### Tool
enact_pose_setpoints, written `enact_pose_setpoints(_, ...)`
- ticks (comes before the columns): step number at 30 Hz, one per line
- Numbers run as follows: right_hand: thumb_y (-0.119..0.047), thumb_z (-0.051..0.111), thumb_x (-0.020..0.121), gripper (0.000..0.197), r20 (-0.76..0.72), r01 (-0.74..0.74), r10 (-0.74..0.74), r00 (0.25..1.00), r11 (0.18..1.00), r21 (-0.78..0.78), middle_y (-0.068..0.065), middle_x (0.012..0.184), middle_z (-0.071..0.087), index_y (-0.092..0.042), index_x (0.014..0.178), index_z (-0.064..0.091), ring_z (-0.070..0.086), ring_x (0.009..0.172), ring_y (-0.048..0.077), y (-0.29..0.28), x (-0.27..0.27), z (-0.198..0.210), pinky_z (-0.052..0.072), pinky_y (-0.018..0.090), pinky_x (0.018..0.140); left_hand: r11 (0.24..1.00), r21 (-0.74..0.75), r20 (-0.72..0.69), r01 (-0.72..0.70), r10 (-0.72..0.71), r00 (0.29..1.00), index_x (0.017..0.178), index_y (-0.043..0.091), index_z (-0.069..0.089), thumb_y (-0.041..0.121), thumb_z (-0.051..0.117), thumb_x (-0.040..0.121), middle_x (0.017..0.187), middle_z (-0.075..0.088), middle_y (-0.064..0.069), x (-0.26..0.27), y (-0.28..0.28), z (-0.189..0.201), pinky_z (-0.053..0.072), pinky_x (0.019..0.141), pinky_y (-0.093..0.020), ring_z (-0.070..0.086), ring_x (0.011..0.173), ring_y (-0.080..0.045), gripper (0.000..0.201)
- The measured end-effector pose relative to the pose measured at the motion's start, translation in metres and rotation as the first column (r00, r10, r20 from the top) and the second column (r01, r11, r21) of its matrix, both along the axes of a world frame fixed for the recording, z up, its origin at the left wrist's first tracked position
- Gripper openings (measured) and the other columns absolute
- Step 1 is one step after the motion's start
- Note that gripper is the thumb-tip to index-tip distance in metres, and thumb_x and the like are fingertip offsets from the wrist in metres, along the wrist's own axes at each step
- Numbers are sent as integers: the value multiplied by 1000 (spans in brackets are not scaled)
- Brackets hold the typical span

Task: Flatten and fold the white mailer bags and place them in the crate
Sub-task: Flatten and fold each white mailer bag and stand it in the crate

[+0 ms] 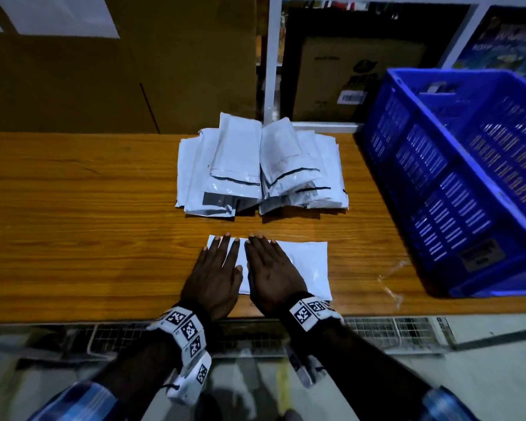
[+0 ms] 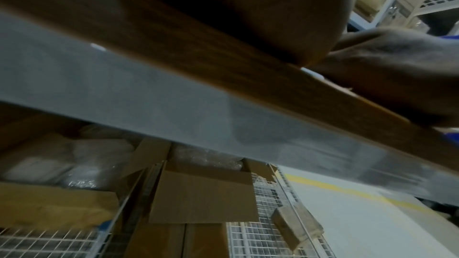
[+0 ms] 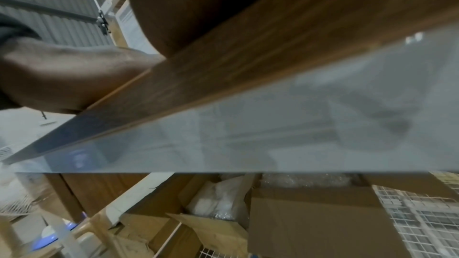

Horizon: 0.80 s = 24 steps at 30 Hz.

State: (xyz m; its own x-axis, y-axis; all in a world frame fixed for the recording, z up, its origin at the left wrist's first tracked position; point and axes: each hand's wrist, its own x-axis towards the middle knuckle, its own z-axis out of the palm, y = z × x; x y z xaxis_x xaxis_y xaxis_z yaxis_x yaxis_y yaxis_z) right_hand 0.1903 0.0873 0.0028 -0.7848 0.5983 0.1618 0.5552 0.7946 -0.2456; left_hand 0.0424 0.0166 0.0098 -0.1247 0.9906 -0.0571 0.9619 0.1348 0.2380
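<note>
One white mailer bag (image 1: pixel 312 264) lies flat near the front edge of the wooden table (image 1: pixel 73 226). My left hand (image 1: pixel 214 268) and right hand (image 1: pixel 271 268) press side by side on its left part, palms down, fingers straight. Behind it sits a pile of white mailer bags (image 1: pixel 258 171). The blue crate (image 1: pixel 456 180) stands at the right, tilted in view. The wrist views show only the heel of the left hand (image 2: pixel 248 17), the heel of the right hand (image 3: pixel 198 7) and the table's edge from below.
A large cardboard box (image 1: pixel 119 71) stands behind the table at the left, and a white shelf post (image 1: pixel 271 62) rises behind the pile. Crumpled clear plastic (image 1: pixel 392 281) lies by the crate. Boxes and wire racks (image 2: pixel 198 199) sit under the table.
</note>
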Motion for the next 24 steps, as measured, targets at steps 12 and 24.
enact_pose_setpoints(12,-31,12,103,60,27,119,-119,992,993,17,21,150,37,4,142,41,33,142,33,9,18,3,22,50,117,999,-17,36,32,-32,999,155,15,5,50,-12,83,161,-5,-2,17,23,9,-10,119,-34,-7,149,-16,82)
enact_pose_setpoints(24,-32,17,102,58,33,145,-145,989,989,4,15,157,25,-2,148,33,23,146,27,10,17,-2,14,43,120,1000,22,-15,10,-10,1000,154,13,10,49,-2,90,161,0,-4,19,22,2,-7,120,-37,0,149,-17,74)
